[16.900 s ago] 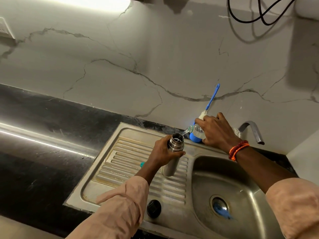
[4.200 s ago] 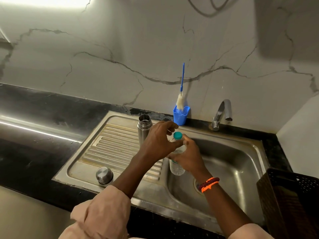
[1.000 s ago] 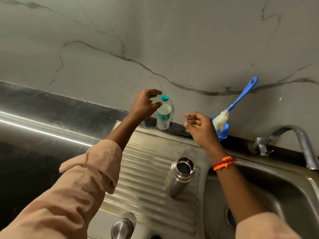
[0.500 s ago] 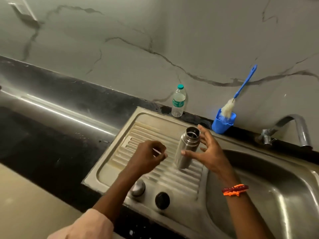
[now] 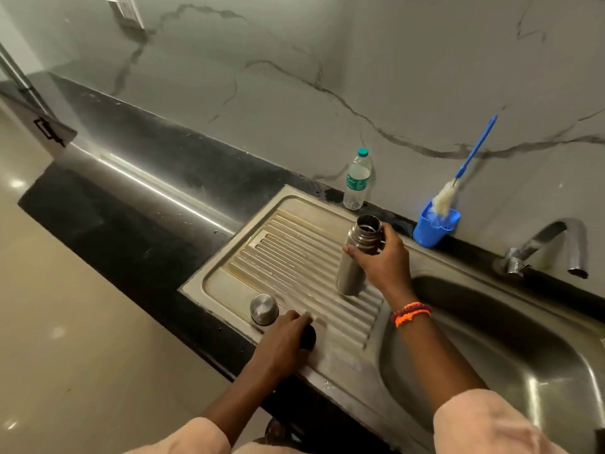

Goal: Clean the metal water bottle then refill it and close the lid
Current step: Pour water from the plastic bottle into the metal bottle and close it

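The open metal water bottle (image 5: 352, 273) stands upright on the ribbed drainboard (image 5: 278, 257). My right hand (image 5: 386, 263) grips it around the neck, just below the open mouth. Near the drainboard's front edge, my left hand (image 5: 281, 342) lies over the black inner lid (image 5: 309, 337) with its fingers curled round it; most of the lid is hidden. The round metal outer cap (image 5: 264, 309) sits just left of my left hand, untouched.
A capped plastic water bottle (image 5: 357, 181) stands at the wall behind the drainboard. A blue cup (image 5: 429, 231) holds a blue-handled bottle brush (image 5: 465, 168). The tap (image 5: 556, 244) overhangs the sink basin (image 5: 523, 339) on the right. The black counter (image 5: 131, 224) stretches left.
My right hand, spread beside the bottle before, now grips its neck. My left hand has come down from above the drainboard onto the black inner lid.
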